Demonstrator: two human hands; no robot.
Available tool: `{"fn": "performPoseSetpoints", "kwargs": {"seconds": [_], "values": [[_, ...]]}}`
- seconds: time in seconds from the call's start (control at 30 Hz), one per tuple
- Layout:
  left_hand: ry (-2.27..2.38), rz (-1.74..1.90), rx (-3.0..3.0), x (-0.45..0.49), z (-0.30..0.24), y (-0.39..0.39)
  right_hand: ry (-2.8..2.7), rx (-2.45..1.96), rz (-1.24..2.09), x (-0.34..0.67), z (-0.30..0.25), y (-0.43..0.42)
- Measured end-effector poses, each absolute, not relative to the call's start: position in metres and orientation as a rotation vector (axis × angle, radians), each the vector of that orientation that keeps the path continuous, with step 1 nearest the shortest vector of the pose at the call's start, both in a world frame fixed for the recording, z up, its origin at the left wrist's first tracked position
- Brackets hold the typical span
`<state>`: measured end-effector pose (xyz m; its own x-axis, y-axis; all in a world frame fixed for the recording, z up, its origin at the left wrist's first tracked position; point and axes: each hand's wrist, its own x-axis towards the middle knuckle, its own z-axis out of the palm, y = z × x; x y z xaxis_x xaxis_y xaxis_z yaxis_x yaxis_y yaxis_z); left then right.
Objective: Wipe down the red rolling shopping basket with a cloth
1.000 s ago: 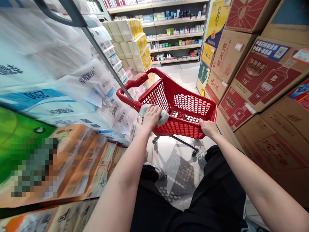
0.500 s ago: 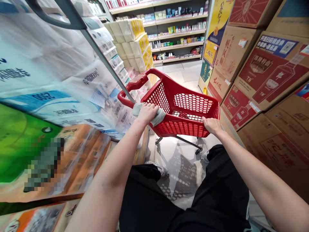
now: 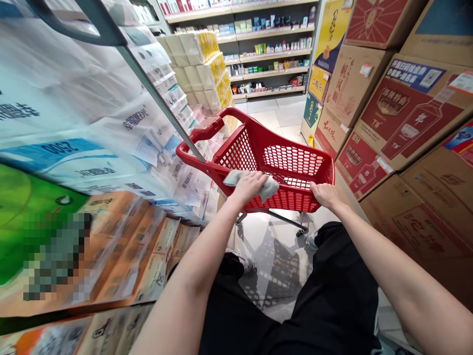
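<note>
Two bare hands are shown in the head view at the near rim of a red shopping cart (image 3: pixel 271 135). By the left hand (image 3: pixel 251 185) a grey cloth (image 3: pixel 271 190) is clasped, the fingers laid together over it, and it is held against the cart's near rim. By the right hand (image 3: pixel 325 195) the cart's near right corner is gripped, the fingers wrapped over the rim. The cart itself is placed just beyond both hands. At its left end a grey pole (image 3: pixel 158 101) is met by the rim. To the cart's left, wrapped paper packs (image 3: pixel 136 118) are piled close beside it; to its right, printed cartons (image 3: pixel 402 108) are stacked. Well beyond the cart, small goods are set out on shelves (image 3: pixel 273 34).
</note>
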<state>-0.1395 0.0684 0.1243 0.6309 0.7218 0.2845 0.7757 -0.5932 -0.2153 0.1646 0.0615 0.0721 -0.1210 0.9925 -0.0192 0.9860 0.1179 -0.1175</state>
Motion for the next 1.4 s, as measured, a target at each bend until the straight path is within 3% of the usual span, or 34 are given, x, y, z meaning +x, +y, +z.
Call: {"fn": "performPoseSetpoints", "kwargs": {"seconds": [0.3,0.57,0.77,0.9,1.07,1.4], "values": [[-1.448,-0.349,-2.260,-0.234,0.157,0.071,-2.259,-2.062,0.147,0.164,0.067,0.063],[-1.359,-0.273,-2.483,-0.159,0.125,0.072,-2.202,-2.118,0.170,0.147,0.073,0.053],[-1.375,-0.586,-2.472,-0.083,0.080,0.035,-2.190,-2.119,0.129,0.137,0.073,0.047],[-1.541,-0.789,-2.416,-0.126,0.059,0.021,-2.188,-2.145,0.120,0.140,0.073,0.046],[-1.962,-1.307,-1.911,-0.202,0.060,0.034,-2.263,-2.106,0.114,0.144,0.072,0.047],[-1.801,-1.250,-2.085,-0.179,0.096,0.064,-2.362,-1.968,-0.014,0.125,0.074,0.042]]}}
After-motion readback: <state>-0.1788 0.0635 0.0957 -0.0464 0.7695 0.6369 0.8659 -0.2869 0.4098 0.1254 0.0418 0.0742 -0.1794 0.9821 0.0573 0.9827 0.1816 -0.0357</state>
